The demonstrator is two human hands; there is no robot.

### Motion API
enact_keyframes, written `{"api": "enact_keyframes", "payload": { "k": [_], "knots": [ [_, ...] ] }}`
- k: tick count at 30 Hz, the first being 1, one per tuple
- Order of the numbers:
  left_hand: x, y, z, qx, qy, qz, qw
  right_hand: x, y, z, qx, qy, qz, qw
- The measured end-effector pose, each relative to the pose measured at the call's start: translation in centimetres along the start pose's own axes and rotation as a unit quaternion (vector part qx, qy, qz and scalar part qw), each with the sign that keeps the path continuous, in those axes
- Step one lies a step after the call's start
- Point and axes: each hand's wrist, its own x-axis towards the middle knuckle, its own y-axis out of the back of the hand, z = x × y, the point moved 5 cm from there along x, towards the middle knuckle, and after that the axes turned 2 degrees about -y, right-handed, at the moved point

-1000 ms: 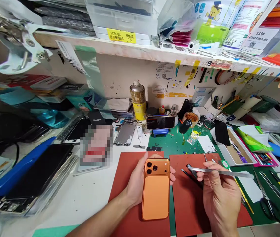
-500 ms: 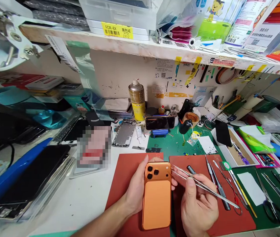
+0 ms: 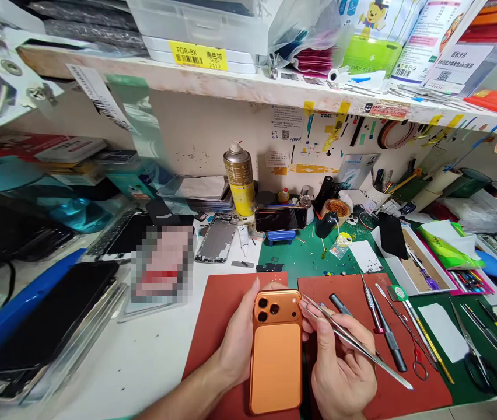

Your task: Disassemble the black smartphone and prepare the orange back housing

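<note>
An orange smartphone [image 3: 276,367] faces me with its back, its camera bump and three lenses at the top. My left hand [image 3: 238,332] is closed around its left side and top, with some fingers hidden behind it. In my right hand [image 3: 342,364] I grip a pair of metal tweezers [image 3: 353,340], pinched between thumb and fingers. Their tips are at the phone's upper right edge, by the camera bump; whether they touch it I cannot tell. Beneath the hands lie red-brown mats [image 3: 213,312].
Right of my hands lie a screwdriver [image 3: 389,338], other slim tools and scissors [image 3: 478,361]. A small stand [image 3: 281,235] holds a dark phone beside a spray can [image 3: 240,181]. Dismantled phones and a large black screen [image 3: 51,321] lie left. A loaded shelf [image 3: 231,87] overhangs the bench.
The tweezers' tips have come closer to the phone's upper right edge, and my right hand has moved slightly left. The whole view has shifted a little. My left hand keeps its hold.
</note>
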Motion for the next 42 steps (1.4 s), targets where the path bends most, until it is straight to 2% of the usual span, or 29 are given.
{"api": "enact_keyframes", "payload": {
  "k": [6, 26, 33, 42],
  "knots": [
    [0.0, -0.1, 0.1, 0.006, -0.004, 0.015, 1.000, 0.1, -0.1, -0.1, -0.012, 0.025, -0.008, 1.000],
    [0.0, -0.2, 0.2, 0.021, -0.016, 0.027, 0.999, 0.1, -0.2, 0.2, -0.010, 0.024, -0.022, 0.999],
    [0.0, -0.3, 0.3, 0.014, -0.013, 0.036, 0.999, 0.3, -0.2, -0.1, -0.024, 0.057, -0.013, 0.998],
    [0.1, -0.2, 0.4, 0.022, -0.023, 0.041, 0.999, -0.6, 0.9, 1.3, -0.066, 0.071, -0.034, 0.995]
  ]
}}
